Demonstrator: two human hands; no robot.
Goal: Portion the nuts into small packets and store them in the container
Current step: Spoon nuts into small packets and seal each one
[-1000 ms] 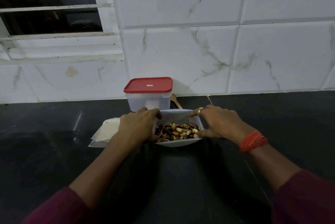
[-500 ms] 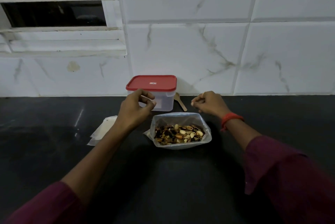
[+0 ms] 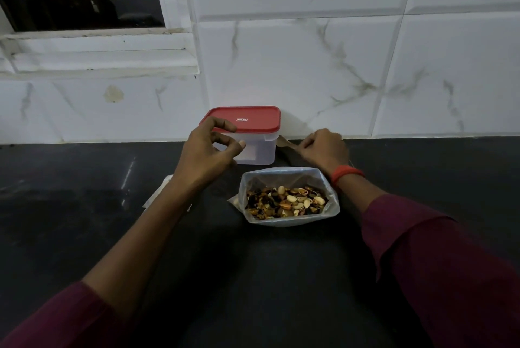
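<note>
So your open bag [image 3: 281, 178] of mixed nuts [image 3: 287, 202] is sitting upright on the black countertop [image 3: 84, 235], mouth spread wide, and neither hand is on it. It's just in front of both of them, closer to you. Your left hand [image 3: 208, 150] is up by the clear container [image 3: 260, 150] with the red lid [image 3: 247, 121], which is still closed and pushed back against the marble-look tile wall [image 3: 309, 52]. Fingers and thumb are spread in a loose C shape with nothing in them, index tip over the lid's left edge; can't tell if it actually touches. Your right hand [image 3: 323, 148], the one with the red wristband [image 3: 346, 172], is behind the bag with fingers curled down at the handle of the wooden spoon [image 3: 284, 142] lying beside the container. Honestly can't tell if you've got it pinched or are just touching it. A few flat clear packets [image 3: 157, 193] peek out left of your left forearm.
</note>
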